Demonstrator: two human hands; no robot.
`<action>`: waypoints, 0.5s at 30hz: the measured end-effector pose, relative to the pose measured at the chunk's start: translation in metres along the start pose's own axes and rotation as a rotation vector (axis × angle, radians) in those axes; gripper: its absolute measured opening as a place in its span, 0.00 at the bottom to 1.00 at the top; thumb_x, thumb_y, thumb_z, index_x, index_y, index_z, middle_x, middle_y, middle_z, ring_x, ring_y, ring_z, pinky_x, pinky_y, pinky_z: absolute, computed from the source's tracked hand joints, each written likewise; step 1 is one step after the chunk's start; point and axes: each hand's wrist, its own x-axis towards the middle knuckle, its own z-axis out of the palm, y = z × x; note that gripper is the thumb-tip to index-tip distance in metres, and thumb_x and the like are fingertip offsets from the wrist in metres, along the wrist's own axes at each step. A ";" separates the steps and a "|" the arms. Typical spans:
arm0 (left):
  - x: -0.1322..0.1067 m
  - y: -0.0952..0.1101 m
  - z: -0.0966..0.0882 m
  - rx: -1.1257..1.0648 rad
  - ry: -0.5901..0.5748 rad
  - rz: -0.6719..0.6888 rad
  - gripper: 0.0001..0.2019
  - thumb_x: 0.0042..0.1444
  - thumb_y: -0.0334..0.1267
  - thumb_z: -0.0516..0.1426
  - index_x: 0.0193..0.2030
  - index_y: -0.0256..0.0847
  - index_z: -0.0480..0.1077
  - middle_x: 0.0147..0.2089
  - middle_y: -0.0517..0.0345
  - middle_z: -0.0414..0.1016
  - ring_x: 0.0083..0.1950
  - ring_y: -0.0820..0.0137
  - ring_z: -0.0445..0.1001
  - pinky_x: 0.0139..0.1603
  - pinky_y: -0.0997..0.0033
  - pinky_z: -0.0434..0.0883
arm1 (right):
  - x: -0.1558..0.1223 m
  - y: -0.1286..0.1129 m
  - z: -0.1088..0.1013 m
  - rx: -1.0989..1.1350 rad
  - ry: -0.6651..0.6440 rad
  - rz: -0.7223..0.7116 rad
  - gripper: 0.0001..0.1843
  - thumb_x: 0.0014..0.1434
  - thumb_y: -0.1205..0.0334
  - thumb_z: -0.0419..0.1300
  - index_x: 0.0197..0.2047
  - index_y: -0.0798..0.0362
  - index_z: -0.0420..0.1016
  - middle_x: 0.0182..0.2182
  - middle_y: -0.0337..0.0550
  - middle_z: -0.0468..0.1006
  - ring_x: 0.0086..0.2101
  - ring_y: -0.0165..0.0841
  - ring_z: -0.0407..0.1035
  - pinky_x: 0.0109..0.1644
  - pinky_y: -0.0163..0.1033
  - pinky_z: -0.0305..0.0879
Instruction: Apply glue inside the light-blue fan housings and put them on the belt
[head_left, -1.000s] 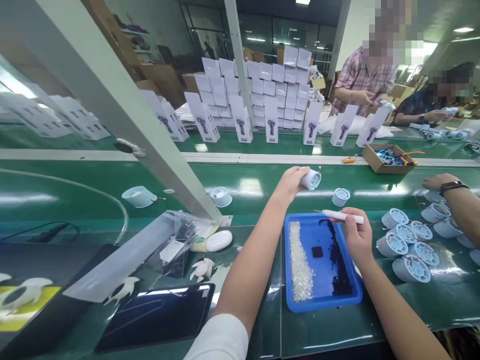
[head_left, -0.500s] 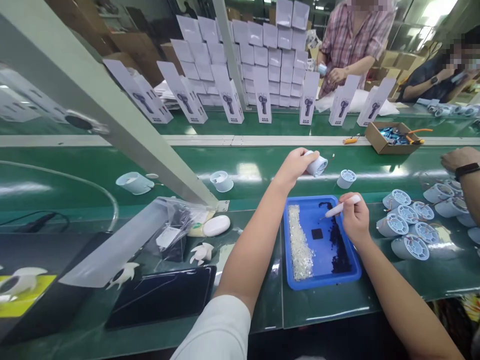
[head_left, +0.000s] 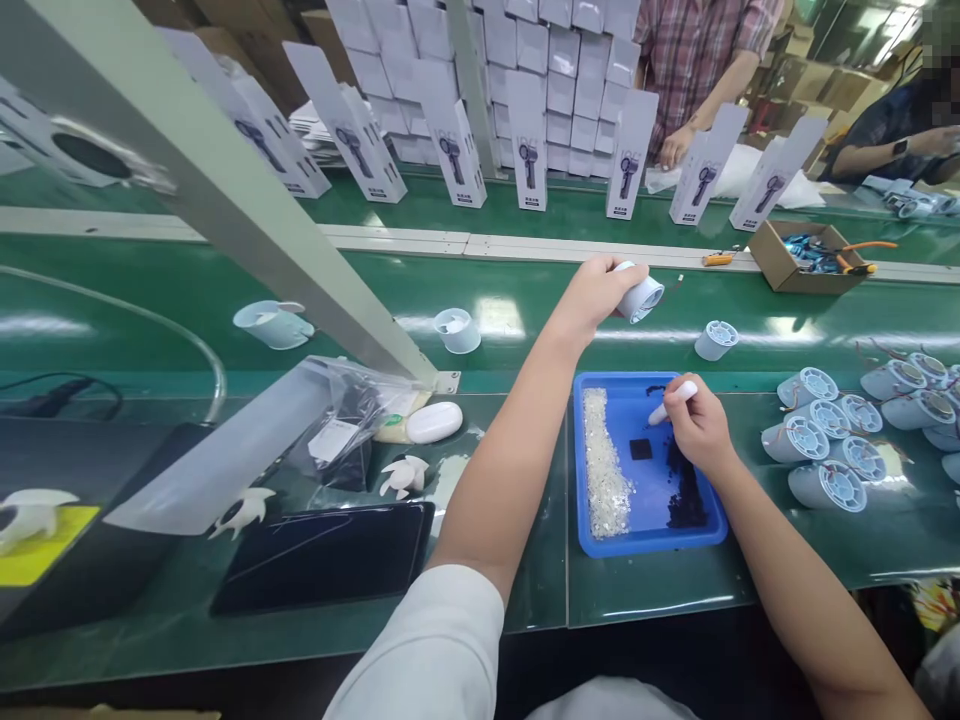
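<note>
My left hand [head_left: 596, 295] is closed around a light-blue cylindrical housing [head_left: 643, 298], held tilted above the green bench beyond the tray. A thin wire with a small tip sticks out past its far end. My right hand [head_left: 699, 428] grips a white pen-shaped tool [head_left: 670, 403], pointing down to the left over the blue tray [head_left: 652, 548]. The tool's tip is hard to make out. Inside the tray, a pile of clear small pieces [head_left: 604, 470] lies at left, a black square [head_left: 640, 449] in the middle, and black bits [head_left: 684, 492] along the right.
Similar housings [head_left: 796, 438] with wires stand in a cluster at right; another housing [head_left: 716, 340] stands behind the tray. A slanted metal post [head_left: 300, 240] crosses the left. A cardboard box [head_left: 799, 262] holds blue items. White printed boxes [head_left: 529, 150] line the far side; a person [head_left: 705, 80] stands behind.
The view has tilted downward. My right hand has shifted left over the tray, and its tool stands steeper. A co-worker's hand at the right edge has left view. My left hand keeps the housing.
</note>
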 end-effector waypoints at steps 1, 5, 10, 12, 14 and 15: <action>0.000 0.000 0.000 0.000 0.001 0.008 0.08 0.57 0.33 0.57 0.29 0.38 0.63 0.30 0.59 0.67 0.30 0.75 0.66 0.40 0.70 0.68 | 0.001 0.001 0.000 -0.016 -0.013 -0.013 0.21 0.64 0.41 0.52 0.29 0.48 0.64 0.20 0.35 0.71 0.22 0.30 0.67 0.28 0.36 0.63; 0.001 0.001 -0.001 0.000 -0.006 0.017 0.07 0.58 0.32 0.56 0.29 0.38 0.63 0.30 0.60 0.67 0.30 0.76 0.66 0.38 0.73 0.67 | 0.004 0.005 0.001 -0.107 -0.098 -0.057 0.17 0.61 0.46 0.58 0.29 0.48 0.65 0.21 0.36 0.71 0.22 0.30 0.65 0.28 0.37 0.62; 0.002 0.000 0.000 -0.013 -0.024 0.025 0.08 0.59 0.31 0.55 0.28 0.38 0.63 0.28 0.61 0.67 0.28 0.77 0.65 0.33 0.75 0.65 | 0.001 0.000 -0.005 -0.053 -0.012 -0.101 0.14 0.62 0.49 0.58 0.30 0.48 0.68 0.23 0.38 0.75 0.25 0.31 0.68 0.31 0.38 0.66; 0.002 -0.001 0.000 -0.013 -0.030 0.029 0.09 0.58 0.31 0.55 0.27 0.38 0.62 0.27 0.61 0.67 0.28 0.77 0.65 0.33 0.75 0.65 | -0.001 -0.005 -0.006 -0.037 -0.104 -0.109 0.14 0.61 0.50 0.59 0.28 0.48 0.68 0.22 0.37 0.74 0.23 0.30 0.68 0.29 0.37 0.65; 0.003 -0.002 0.001 0.000 -0.031 0.025 0.10 0.58 0.31 0.55 0.26 0.38 0.61 0.26 0.61 0.66 0.27 0.77 0.65 0.33 0.75 0.64 | -0.002 -0.009 -0.005 -0.028 -0.225 -0.118 0.13 0.60 0.52 0.60 0.27 0.49 0.69 0.21 0.36 0.73 0.22 0.30 0.68 0.28 0.37 0.65; 0.004 -0.004 0.002 0.008 -0.033 0.019 0.11 0.58 0.31 0.55 0.25 0.38 0.61 0.26 0.61 0.65 0.26 0.77 0.65 0.32 0.75 0.64 | -0.002 -0.011 -0.005 -0.016 -0.233 -0.124 0.13 0.60 0.52 0.61 0.28 0.49 0.70 0.22 0.37 0.74 0.23 0.30 0.69 0.29 0.37 0.67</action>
